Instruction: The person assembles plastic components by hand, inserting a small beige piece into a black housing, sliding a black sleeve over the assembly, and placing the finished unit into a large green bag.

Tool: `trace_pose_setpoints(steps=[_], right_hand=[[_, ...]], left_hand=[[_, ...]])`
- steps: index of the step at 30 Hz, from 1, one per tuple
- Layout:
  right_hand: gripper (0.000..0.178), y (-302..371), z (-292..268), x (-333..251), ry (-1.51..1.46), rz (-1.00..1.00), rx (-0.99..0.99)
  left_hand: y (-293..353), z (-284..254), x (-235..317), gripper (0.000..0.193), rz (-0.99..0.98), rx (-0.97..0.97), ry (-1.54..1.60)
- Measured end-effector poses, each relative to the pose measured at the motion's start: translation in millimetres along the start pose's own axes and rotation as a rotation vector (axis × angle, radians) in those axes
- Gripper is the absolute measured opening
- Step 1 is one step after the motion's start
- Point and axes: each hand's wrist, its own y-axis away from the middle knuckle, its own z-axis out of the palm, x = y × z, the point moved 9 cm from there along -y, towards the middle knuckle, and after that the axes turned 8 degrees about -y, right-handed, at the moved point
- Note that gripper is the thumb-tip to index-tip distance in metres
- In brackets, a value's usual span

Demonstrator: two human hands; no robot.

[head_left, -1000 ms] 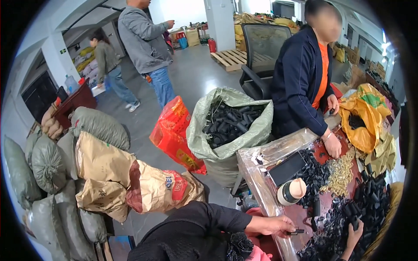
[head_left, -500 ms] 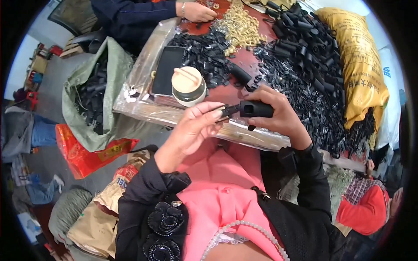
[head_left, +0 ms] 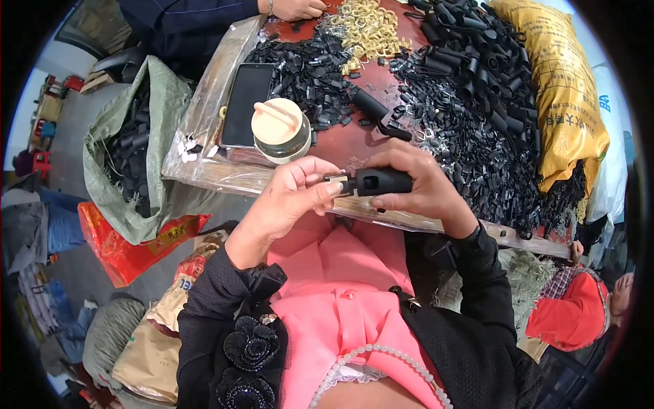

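My right hand is closed around a black plastic tube with a slot in its side, held level above the table's near edge. Between the thumb and fingers of my left hand is a small black part with a pale metallic piece on it. That part meets the tube's left end; how deep it sits inside I cannot tell. Just beyond my hands, another black tube lies on the red tabletop. A jar with a peach lid stands beyond my left hand.
A dark phone lies left of small black parts. Yellowish rings are heaped farther back. Black tubes and a yellow sack fill the right. A green sack stands left; a co-worker's hand is opposite.
Both hands have shifted slightly left, bringing the small part and the tube's end together. The view has moved a little. The co-worker's hand appears farther up.
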Motion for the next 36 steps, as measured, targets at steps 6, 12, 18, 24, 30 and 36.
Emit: trace_pose_setpoints(steps=[6, 12, 18, 24, 30, 36], right_hand=[[0.039, 2.8, 8.5, 2.8, -0.002, -0.025, 0.026], [0.039, 14.6, 14.7, 7.4, 0.017, 0.025, 0.079], [0.038, 20.0, 19.9, 12.9, -0.095, -0.005, 0.111], [0.038, 27.9, 29.4, 22.0, -0.128, 0.031, 0.209], [0.044, 31.3, 33.1, 27.0, -0.156, 0.081, 0.255], [0.065, 31.6, 22.4, 8.6, -0.025, -0.076, 0.185]], left_hand=[[-5.6, 0.7, -7.7, 0.027, -0.017, 0.040, -0.053], [-10.4, -0.9, -29.7, 0.027, -0.138, 0.075, 0.130], [-11.6, 4.0, -32.6, 0.027, -0.207, 0.031, 0.129], [-5.4, 3.0, -38.5, 0.037, -0.265, 0.048, 0.109], [-2.7, 17.2, -20.7, 0.059, 0.039, 0.094, 0.056], [-5.8, 22.2, -13.5, 0.074, 0.138, 0.072, 0.117]])
